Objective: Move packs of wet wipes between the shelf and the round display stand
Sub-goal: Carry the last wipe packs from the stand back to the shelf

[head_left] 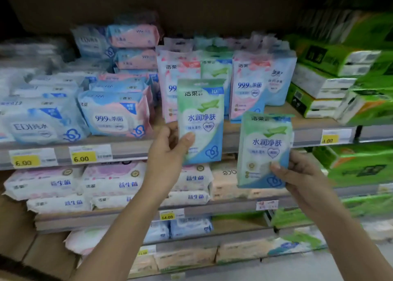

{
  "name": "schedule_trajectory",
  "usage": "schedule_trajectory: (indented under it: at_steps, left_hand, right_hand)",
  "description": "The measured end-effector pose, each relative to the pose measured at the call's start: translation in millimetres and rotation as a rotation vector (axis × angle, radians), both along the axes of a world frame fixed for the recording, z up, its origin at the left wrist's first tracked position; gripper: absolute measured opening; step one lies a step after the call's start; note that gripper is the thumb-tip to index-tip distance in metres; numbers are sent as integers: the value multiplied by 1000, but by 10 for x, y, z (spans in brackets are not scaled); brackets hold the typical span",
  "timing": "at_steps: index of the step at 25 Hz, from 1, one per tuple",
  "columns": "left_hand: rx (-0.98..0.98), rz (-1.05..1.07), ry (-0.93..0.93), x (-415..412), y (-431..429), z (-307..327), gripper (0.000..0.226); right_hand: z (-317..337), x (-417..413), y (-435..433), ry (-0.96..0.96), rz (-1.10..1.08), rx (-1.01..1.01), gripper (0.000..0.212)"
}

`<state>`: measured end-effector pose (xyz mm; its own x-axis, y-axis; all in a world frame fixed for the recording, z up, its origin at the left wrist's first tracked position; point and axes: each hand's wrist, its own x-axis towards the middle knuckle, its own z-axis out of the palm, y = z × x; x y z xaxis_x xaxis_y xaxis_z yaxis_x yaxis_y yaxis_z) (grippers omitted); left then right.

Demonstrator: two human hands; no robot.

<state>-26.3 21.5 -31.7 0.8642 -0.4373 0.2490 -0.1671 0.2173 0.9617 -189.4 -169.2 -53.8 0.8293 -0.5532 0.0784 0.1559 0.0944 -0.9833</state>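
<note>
Before the stocked shelf (pixel 131 151), two green-blue wipe packs are held upright, long axes vertical, fronts facing the camera: the left pack (pixel 201 119) pinched low by the left grip (pixel 168 151), the right pack (pixel 264 151) by the right grip (pixel 297 172).

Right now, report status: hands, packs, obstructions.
Left hand grips upper green pack. Right hand grips lower green pack. Both upright before shelf. No obstruction seen.

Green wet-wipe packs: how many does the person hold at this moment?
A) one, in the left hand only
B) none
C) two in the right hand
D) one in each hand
D: the left hand pinches the higher green pack, the right hand holds the lower green pack.
</note>
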Motion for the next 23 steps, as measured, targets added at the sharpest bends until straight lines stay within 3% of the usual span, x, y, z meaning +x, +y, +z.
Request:
schedule_trajectory:
  at_steps: [8, 12, 15, 19, 23]
  left_hand:
    - [148, 151, -178, 461, -1020, 191, 14]
    - [251, 208, -318, 469, -1039, 191, 32]
    - [380, 305, -541, 421, -962, 160, 44]
    - [404, 426, -682, 427, -904, 202, 34]
    - [387, 253, -639, 397, -802, 199, 47]
  right_hand:
    - [456, 859, -526, -210, 37, -43, 64]
    - [447, 1097, -508, -193, 12, -55, 47]
    - [422, 1154, -447, -204, -14, -103, 33]
    - [288, 1201, -268, -175, -183, -245, 26]
    - [225, 1270, -101, -89, -256, -436, 32]
